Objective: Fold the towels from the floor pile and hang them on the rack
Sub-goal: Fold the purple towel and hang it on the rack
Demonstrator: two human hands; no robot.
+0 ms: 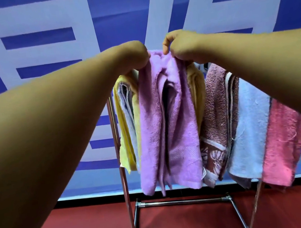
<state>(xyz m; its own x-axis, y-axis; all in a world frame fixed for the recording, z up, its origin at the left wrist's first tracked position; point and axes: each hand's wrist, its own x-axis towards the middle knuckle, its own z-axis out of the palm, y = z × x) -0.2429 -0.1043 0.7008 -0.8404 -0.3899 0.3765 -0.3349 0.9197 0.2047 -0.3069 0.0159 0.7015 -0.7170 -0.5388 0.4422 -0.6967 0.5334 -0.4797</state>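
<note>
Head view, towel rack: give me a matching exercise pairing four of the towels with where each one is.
Things:
1. lilac towel
2. yellow towel
3. light blue towel
4. pink towel

Places:
A. far right on the rack
B. far left, by the upright pole
C. held at its top by both hands
D. between the patterned mauve towel and the pink one

Pairs: 1-C, 2-B, 3-D, 4-A

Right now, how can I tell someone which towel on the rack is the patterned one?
Find the metal rack before the blue wall. Its towels run from yellow on the left to pink on the right. The mauve towel hangs just right of the lilac towel both hands hold; only it has a white border and leaf pattern near its bottom.
</note>
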